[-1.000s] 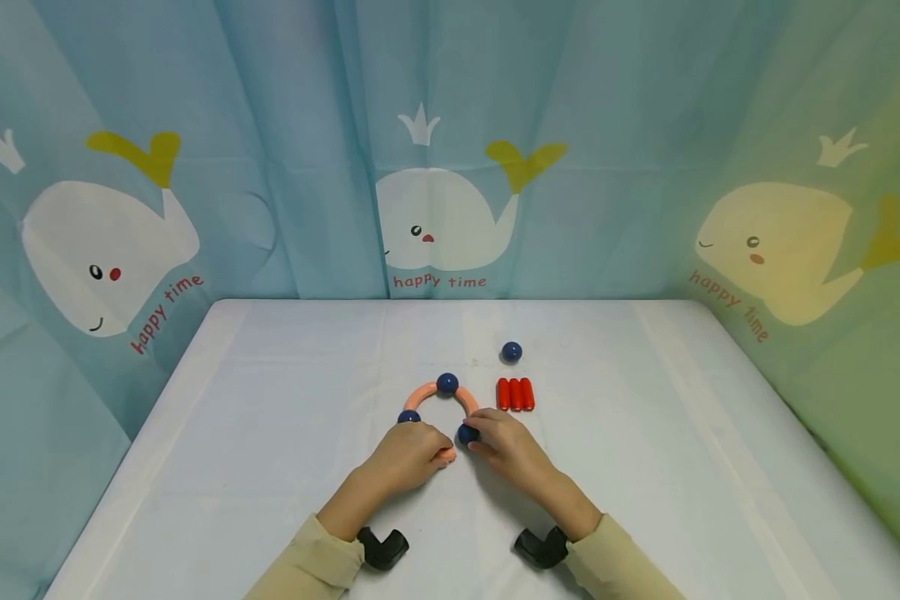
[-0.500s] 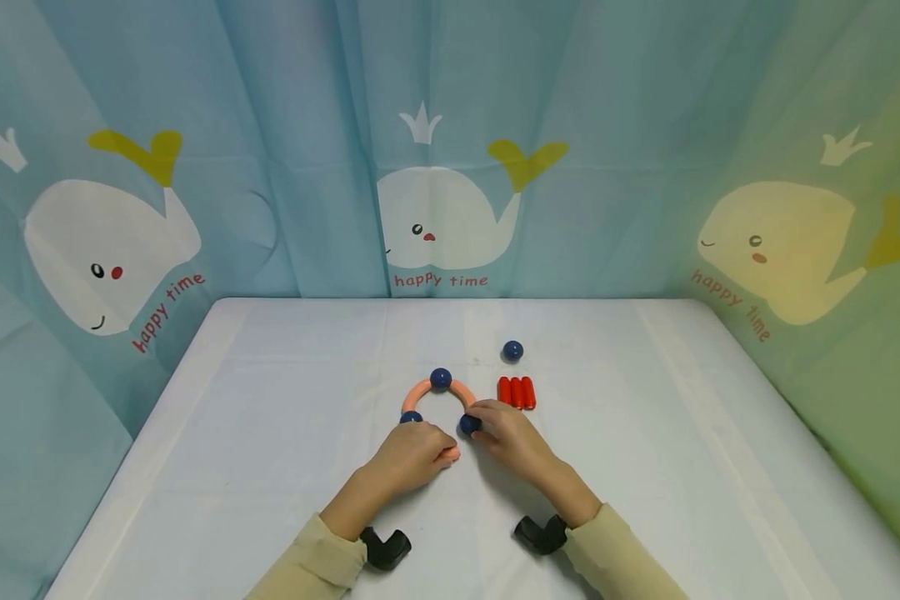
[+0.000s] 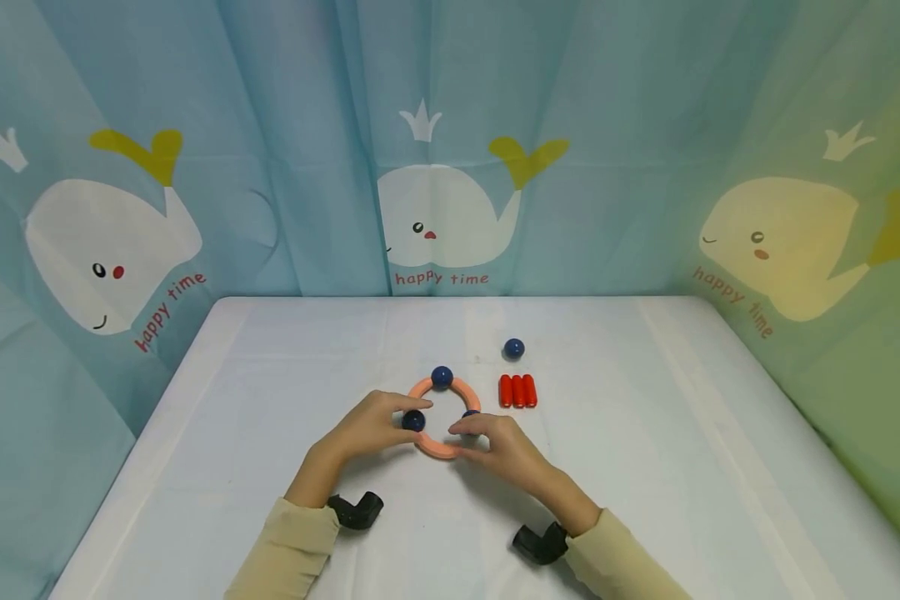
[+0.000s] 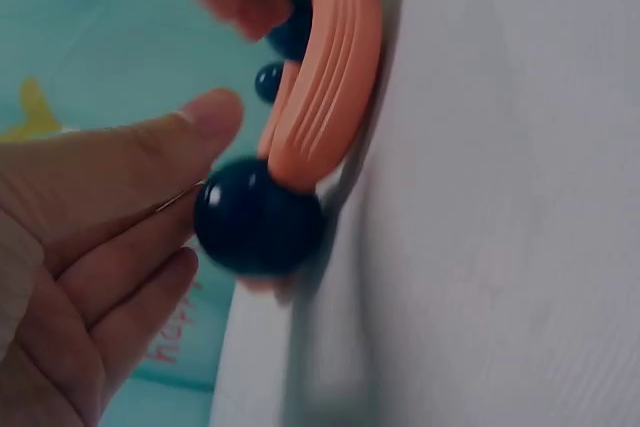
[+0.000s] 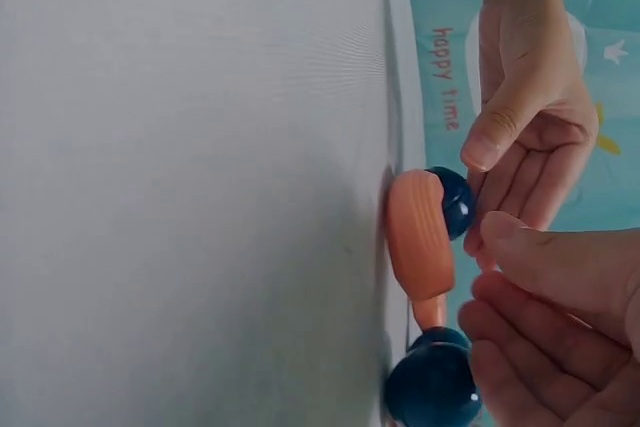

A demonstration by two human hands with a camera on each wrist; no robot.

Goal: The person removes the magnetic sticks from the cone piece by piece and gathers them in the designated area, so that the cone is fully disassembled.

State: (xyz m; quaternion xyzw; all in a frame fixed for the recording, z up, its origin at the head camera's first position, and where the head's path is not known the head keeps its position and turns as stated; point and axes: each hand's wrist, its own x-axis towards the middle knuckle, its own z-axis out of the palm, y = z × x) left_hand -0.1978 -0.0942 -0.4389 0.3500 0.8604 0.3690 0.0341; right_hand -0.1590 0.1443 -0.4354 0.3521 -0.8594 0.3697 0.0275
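A ring of curved orange bars (image 3: pixel 437 448) and blue balls lies on the table. My left hand (image 3: pixel 378 423) is at its left side, thumb and fingers spread straight around the left blue ball (image 3: pixel 414 421). In the left wrist view that ball (image 4: pixel 258 215) sits against the end of the ridged front bar (image 4: pixel 332 77). My right hand (image 3: pixel 506 446) stands at the right side, fingers extended over the right blue ball (image 3: pixel 470 413), which it partly hides. The right wrist view shows its thumb and fingers apart, beside the near ball (image 5: pixel 435 385). A third ball (image 3: pixel 442 377) joins the two back bars.
Behind and right of the ring, three red rods (image 3: pixel 518 391) lie side by side. A loose blue ball (image 3: pixel 513 349) is farther back. Black wrist devices (image 3: pixel 357 510) sit under both forearms. A whale-print curtain (image 3: pixel 450 217) hangs beyond the table's back edge.
My left hand has let go of the front orange bar and moved left to the left ball, its fingers now spread. My right hand's fingers have loosened and shifted slightly down over the right ball.
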